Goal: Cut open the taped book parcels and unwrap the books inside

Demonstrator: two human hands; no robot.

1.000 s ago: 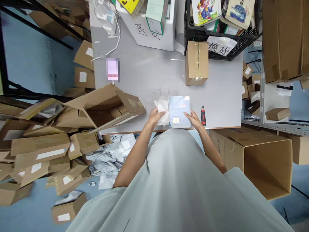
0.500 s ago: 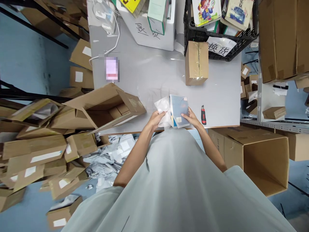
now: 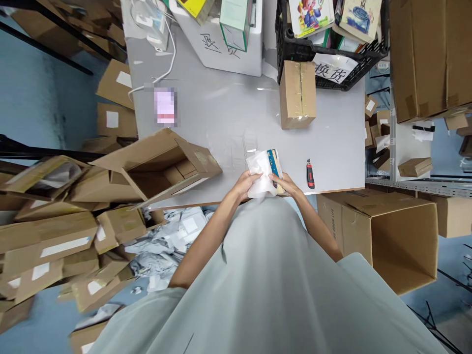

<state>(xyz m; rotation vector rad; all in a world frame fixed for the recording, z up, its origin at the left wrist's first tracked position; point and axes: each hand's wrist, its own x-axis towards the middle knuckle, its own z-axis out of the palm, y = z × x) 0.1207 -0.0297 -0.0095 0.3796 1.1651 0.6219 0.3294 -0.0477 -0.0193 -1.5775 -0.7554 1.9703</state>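
At the table's near edge, my left hand (image 3: 247, 185) is closed on a crumpled piece of translucent white wrapping (image 3: 258, 162). My right hand (image 3: 284, 184) grips a small book (image 3: 273, 158) by its lower right side. Blue and tan show on the book's cover, and the wrapping lies over its left part, hiding much of it. Both hands are close together in front of my body. To the right of them a red and black utility knife (image 3: 310, 176) lies on the table.
An open cardboard box (image 3: 147, 184) lies left on the table (image 3: 228, 108). A taped carton (image 3: 298, 96) stands before a black crate (image 3: 328, 81) of books. A white bin (image 3: 236, 64) sits farther left. Cartons (image 3: 62, 226) pile up at left; a large open box (image 3: 379, 211) is right.
The wrapping has moved right, over the book. The book's blue-grey face has turned away, and a blue and tan side now shows. My hands have come closer together.
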